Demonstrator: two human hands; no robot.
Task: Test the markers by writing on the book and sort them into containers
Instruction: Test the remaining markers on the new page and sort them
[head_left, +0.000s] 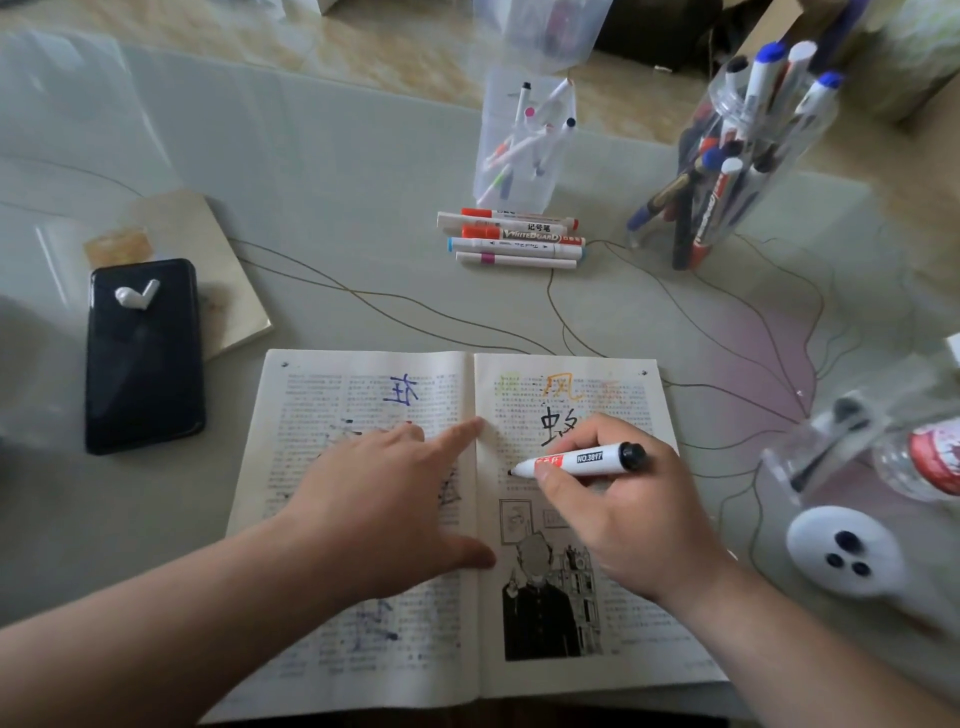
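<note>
White with a black cap, one marker is gripped in the curled fingers of the right hand, its tip on the right page of the one open book at lower centre. The left hand presses the left page, fingers straight. Five loose markers lie side by side on the worktop, upper middle, touching a clear tub; a clear jar stands upper right.

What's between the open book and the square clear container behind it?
Head view: five markers lie side by side right in front of the container; from them to the book, bare table.
</note>
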